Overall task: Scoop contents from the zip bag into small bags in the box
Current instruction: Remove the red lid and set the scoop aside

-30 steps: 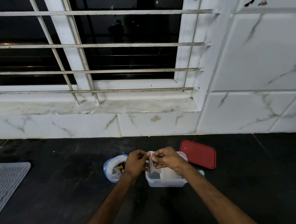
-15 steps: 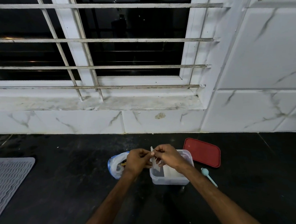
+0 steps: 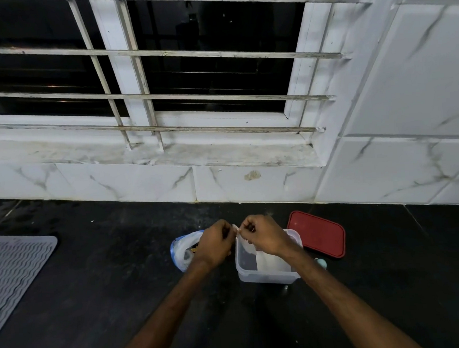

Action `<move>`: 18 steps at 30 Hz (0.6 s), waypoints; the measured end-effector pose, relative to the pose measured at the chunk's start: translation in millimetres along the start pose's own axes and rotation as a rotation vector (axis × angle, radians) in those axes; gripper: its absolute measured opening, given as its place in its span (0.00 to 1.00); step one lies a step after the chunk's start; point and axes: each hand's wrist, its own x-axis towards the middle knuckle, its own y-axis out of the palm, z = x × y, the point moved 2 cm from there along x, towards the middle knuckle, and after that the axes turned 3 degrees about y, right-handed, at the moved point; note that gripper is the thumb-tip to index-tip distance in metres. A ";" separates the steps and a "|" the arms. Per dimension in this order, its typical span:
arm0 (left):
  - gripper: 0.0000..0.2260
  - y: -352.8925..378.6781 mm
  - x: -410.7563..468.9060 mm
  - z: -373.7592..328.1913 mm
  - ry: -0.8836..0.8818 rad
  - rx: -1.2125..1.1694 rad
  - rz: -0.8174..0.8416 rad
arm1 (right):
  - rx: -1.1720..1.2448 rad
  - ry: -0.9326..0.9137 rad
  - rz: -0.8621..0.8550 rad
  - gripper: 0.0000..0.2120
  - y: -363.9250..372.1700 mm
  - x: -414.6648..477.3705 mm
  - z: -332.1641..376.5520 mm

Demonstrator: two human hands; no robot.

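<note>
- Head view. Left hand [image 3: 215, 242] and right hand [image 3: 265, 236] are both clenched to a pinch on the top edge of one small translucent plastic bag [image 3: 246, 247]. The knuckles nearly meet above the left rim of the clear rectangular plastic box [image 3: 268, 278].
- The bag hangs from the pinch and its lower part dips into the box. Whether its mouth is parted yet: cannot tell, as the fingers cover it.
- The blue-edged clear zip bag [image 3: 183, 249] lies on the dark surface [image 3: 122, 290] just left of the box, partly behind the left hand. It is slumped with its mouth open and dark contents show inside.
- The flat red plastic lid [image 3: 318, 234] lies just right of the box. A pale teal rounded object [image 3: 321, 262], probably the scoop, shows beside the right forearm and is mostly hidden.
- Judged step: opening the small bag before filling.
- Judged method: rub the two film layers apart between the fingertips and pull sideways, not up. Hold the mouth over the box so spills land inside.
- Judged risk: thin film clings or tears, so pull gently.
</note>
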 end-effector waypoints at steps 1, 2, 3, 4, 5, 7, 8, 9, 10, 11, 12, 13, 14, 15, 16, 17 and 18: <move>0.07 -1.1 1.5 -1.9 0.033 0.111 0.008 | -0.134 0.002 -0.044 0.05 -1.1 -0.9 1.2; 0.07 -1.6 1.8 -3.7 0.059 0.233 0.011 | -0.290 0.000 -0.099 0.06 -2.4 -1.7 4.2; 0.08 -2.1 1.2 -5.2 0.076 0.330 0.004 | -0.422 -0.006 -0.154 0.07 -3.2 -2.1 8.2; 0.09 -2.2 -0.2 -6.9 0.087 0.390 -0.007 | -0.501 -0.011 -0.198 0.08 -3.4 -2.5 12.7; 0.09 -1.5 -1.7 -9.1 0.095 0.421 -0.020 | -0.540 -0.017 -0.222 0.09 -1.1 -2.2 15.9; 0.07 0.2 -3.3 -12.3 0.113 0.411 -0.055 | -0.537 -0.036 -0.217 0.10 4.9 -2.5 19.2; 0.07 0.0 -1.2 -13.0 0.118 0.369 -0.075 | -0.491 -0.047 -0.193 0.11 5.7 -1.9 19.0; 0.07 -1.1 1.0 -12.4 0.116 0.308 -0.078 | -0.433 -0.042 -0.152 0.11 5.1 -2.7 17.7; 0.07 -3.2 2.7 -11.4 0.121 0.261 -0.075 | -0.386 -0.023 -0.108 0.13 3.2 -3.3 15.0; 0.07 -6.9 3.4 -10.2 0.132 0.257 -0.062 | -0.371 0.000 -0.078 0.14 0.5 -3.2 13.1; 0.06 -9.2 3.1 -9.4 0.154 0.309 -0.037 | -0.393 0.024 -0.081 0.15 -3.8 -2.4 10.6; 0.06 -9.9 0.2 -8.1 0.171 0.415 -0.005 | -0.417 0.050 -0.115 0.15 -6.7 -2.1 8.2; 0.08 -8.5 -1.7 -8.8 0.187 0.540 0.023 | -0.420 0.071 -0.166 0.15 -10.9 -0.9 6.9; 0.10 -5.4 -4.3 -10.0 0.195 0.652 0.036 | -0.409 0.090 -0.193 0.16 -12.6 -0.1 6.8; 0.11 -1.7 -6.6 -11.3 0.206 0.723 0.026 | -0.411 0.088 -0.197 0.15 -12.4 0.0 9.6; 0.12 1.4 -8.8 -12.9 0.215 0.735 0.004 | -0.430 0.066 -0.181 0.12 -10.6 0.6 14.2; 0.11 2.4 -10.0 -13.0 0.222 0.690 -0.021 | -0.452 0.031 -0.156 0.09 -8.1 1.6 19.7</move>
